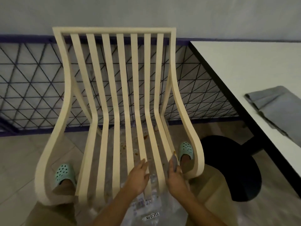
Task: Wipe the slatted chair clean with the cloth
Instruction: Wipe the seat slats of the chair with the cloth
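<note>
Head view looks down on the cream slatted chair [120,79], which stands facing the person with 7 slats running from the top rail down the back and forward across the seat. Both hands are at the seat's front right part. The left hand [140,175] lies released, with straight fingers resting flat on a seat slat. The right hand [176,176] is just beside it, curled around a small grey wad that appears to be the cloth [174,161], though blur makes this hard to confirm. The wad sticks up from the fingers and touches the outermost right seat slat, near the curved side rail. A small orange-brown spot [174,152] sits on that slat just beyond the cloth.

Under the seat lies a clear plastic sheet [175,211] with a white label [152,216], and brownish stains [145,137] show between the slats. 2 mint-green clogs [64,172] are on the tiled floor [16,160], 1 inside each side rail. To the right stands a white worktop [244,62] with a dark edge, carrying a folded grey fabric [276,108], well apart from the chair. Its black round base [236,168] rests on the floor. Behind the chair, a dark lattice panel [32,79] runs along the wall.
</note>
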